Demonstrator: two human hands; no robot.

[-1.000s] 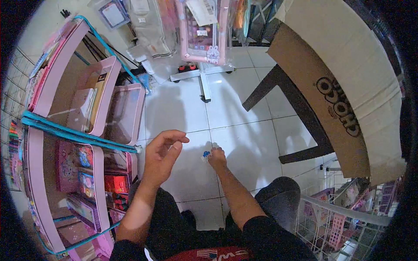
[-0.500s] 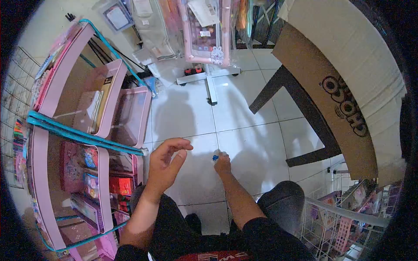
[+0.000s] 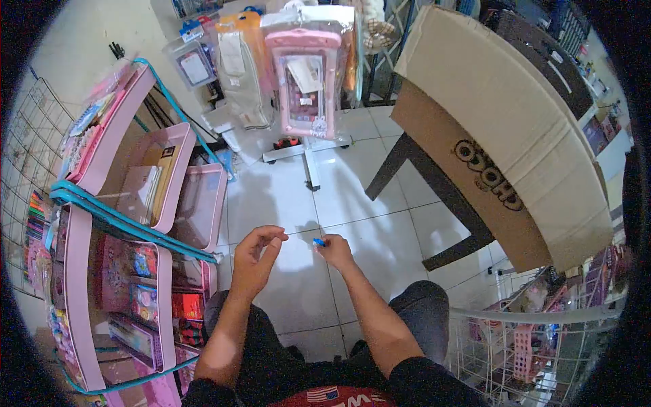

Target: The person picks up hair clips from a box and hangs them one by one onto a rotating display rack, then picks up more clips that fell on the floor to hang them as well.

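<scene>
My right hand (image 3: 336, 252), in front of me over the floor, pinches a small bright blue object (image 3: 319, 241). A small pale bit shows at its lower edge; I cannot make out its kind. My left hand (image 3: 256, 259) hovers to the left with curved fingers, thumb and fingertips apart, and holds nothing. A short gap separates the left fingertips from the blue object. Below both hands lies the white tiled floor (image 3: 288, 302).
A pink tiered rack (image 3: 163, 285) with goods stands at the left. Ahead hang packaged items, including a pink pouch (image 3: 278, 85), above a white stand base (image 3: 310, 163). On the right are a large cardboard box (image 3: 488, 122), a dark frame (image 3: 447, 190) and wire baskets (image 3: 502, 339).
My right hand has risen from near the floor with the small blue object and come closer to the left hand. The view has tilted up and shifted right.
</scene>
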